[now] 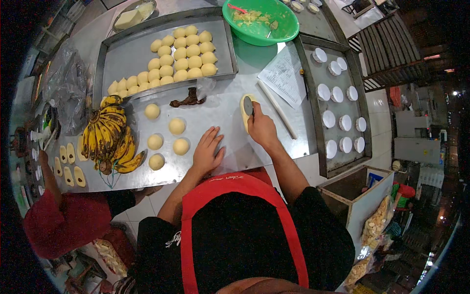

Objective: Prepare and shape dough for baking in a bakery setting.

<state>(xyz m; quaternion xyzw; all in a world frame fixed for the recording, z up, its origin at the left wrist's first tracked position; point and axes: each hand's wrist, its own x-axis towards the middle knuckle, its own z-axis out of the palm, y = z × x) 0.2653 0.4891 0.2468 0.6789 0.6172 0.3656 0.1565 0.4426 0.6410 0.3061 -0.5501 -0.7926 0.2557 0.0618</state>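
My right hand [262, 128] is closed around a small, dark grey, rounded tool [248, 106], whose exact kind I cannot make out. The tool rests on a flattened oval of pale yellow dough [243, 113] on the metal table [223, 110]. Palm down with fingers stretched, my left hand [208, 153] lies on the tabletop and holds nothing. Left of it sit several round dough balls [176, 126]. To the right of the dough, a long white rod [277, 110] lies slanted beside a printed paper sheet [285, 76].
A tray [234, 59] of dough balls lies at the back, near a green basin [293, 30] with filling. Bananas [105, 130] and a plastic bag [66, 90] are at left, beside a co-worker's arm [48, 174]. White paper cups [328, 119] fill a right-hand tray [338, 172].
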